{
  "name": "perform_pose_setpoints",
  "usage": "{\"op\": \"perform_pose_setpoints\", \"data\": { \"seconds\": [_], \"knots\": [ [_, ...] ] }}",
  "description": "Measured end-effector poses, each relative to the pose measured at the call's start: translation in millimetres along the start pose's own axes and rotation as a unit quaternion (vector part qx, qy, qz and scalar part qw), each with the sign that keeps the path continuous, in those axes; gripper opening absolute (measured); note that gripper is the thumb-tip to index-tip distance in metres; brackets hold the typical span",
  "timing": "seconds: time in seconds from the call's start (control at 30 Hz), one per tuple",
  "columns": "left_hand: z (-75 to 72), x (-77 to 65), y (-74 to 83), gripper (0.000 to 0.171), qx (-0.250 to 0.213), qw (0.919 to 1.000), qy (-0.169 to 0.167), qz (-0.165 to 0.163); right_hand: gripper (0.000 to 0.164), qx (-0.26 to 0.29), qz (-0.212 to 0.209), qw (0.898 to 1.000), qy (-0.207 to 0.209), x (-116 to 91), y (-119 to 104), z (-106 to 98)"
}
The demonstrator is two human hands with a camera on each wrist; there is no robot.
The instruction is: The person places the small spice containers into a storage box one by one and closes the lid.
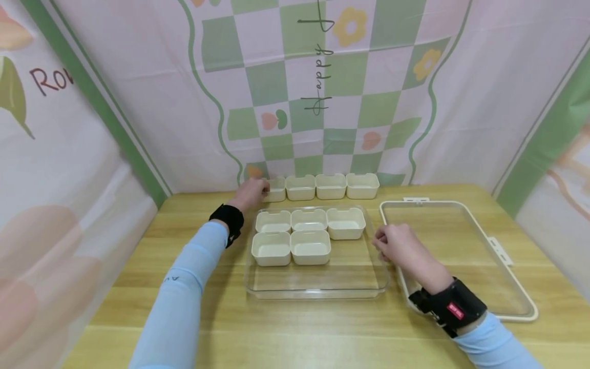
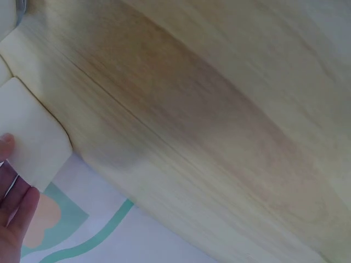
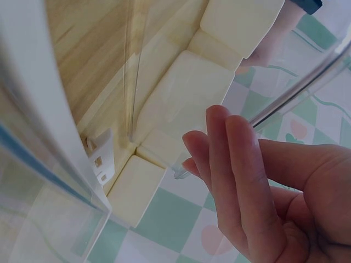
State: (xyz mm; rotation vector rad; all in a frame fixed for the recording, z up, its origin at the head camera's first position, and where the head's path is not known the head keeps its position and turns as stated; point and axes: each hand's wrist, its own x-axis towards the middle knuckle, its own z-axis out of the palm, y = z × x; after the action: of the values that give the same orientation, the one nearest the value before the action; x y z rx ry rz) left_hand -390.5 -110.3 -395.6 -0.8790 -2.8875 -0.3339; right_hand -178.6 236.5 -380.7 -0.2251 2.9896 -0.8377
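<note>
My left hand is at the left end of a back row of small cream boxes. It pinches the end box; in the left wrist view the thumb lies on that box's side, with the other fingers by its rim. A clear rectangular tray stands in front of the row. Inside it are several matching cream boxes, three along the back and two in front at the left. Beside the tray's right wall my right hand hovers with loosely bent fingers, holding nothing.
A clear lid with a cream frame and side clips lies to the right of the tray, partly under my right forearm. Behind the wooden table hangs a patterned cloth, close to the back row.
</note>
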Motion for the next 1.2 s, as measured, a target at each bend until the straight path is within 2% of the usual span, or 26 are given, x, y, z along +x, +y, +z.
{"op": "perform_pose_setpoints", "data": {
  "seconds": [0.27,0.63,0.9,1.07,1.2],
  "knots": [
    [-1.2,0.0,-5.0,0.01,-0.012,0.9998,0.01,0.009,0.013,0.001,0.0,1.0,0.001,0,0,0],
    [-3.9,-2.4,-4.5,0.019,-0.022,0.9996,0.015,0.008,0.012,0.002,-0.003,1.0,-0.001,-1,-1,0],
    [-6.0,-6.8,-4.2,0.017,0.001,0.9985,0.045,0.03,0.012,-0.001,-0.001,1.0,-0.004,-1,-2,1],
    [-10.9,-10.9,-2.8,0.018,0.001,0.9977,0.059,0.032,0.013,0.006,0.0,1.0,-0.004,-1,-3,1],
    [-15.2,-13.7,-2.2,0.019,0.007,0.996,0.075,0.048,0.013,0.004,0.001,1.0,-0.002,-1,-2,0]
  ]
}}
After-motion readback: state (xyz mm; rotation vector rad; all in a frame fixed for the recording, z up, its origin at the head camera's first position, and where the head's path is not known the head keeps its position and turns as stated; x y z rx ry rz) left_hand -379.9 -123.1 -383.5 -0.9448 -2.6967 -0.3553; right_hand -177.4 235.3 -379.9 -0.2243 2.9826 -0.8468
